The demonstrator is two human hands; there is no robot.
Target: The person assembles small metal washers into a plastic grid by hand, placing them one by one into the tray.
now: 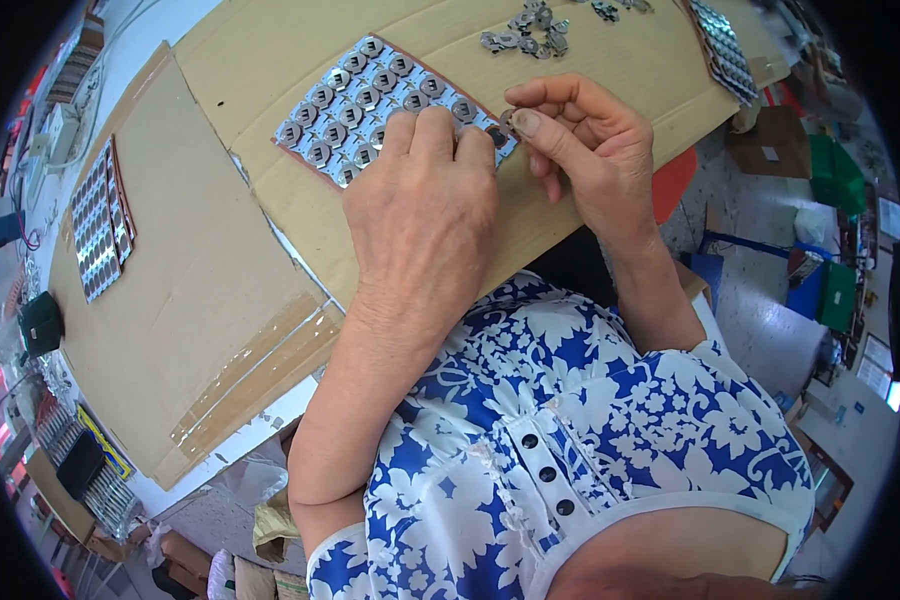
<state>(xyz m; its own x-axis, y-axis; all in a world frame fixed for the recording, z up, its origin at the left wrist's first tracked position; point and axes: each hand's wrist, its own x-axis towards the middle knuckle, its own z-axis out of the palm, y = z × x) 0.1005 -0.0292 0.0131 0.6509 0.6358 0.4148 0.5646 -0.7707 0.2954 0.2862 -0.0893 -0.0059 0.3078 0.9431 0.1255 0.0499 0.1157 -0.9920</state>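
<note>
The left hand (422,205) lies flat on the near edge of a shiny tray of round metal pieces (370,95), which rests on brown cardboard (200,240) spread over the tabletop (145,45). Its fingers (432,130) are bent down and close together, pressing on the tray; they do not seem to wrap around anything, and what is under them is hidden. The right hand (580,140) is just beside it, at the tray's right corner. Its thumb and first fingers are pinched nearly shut on one small round metal piece (507,120), which is touching or just above the tray corner; it is hard to tell which. The work looks like putting small pieces into their spots on the tray, or taking them out. To do it well, I think the left hand should hold the tray still so it does not slide on the cardboard, and the right hand should keep a soft, steady pinch and move the piece straight, so it does not bump the ones beside it. More loose metal pieces (530,30) sit in a little pile farther back, well apart from the hands. Another filled tray (100,220) lies far to the left, and one more (725,45) far to the right.
</note>
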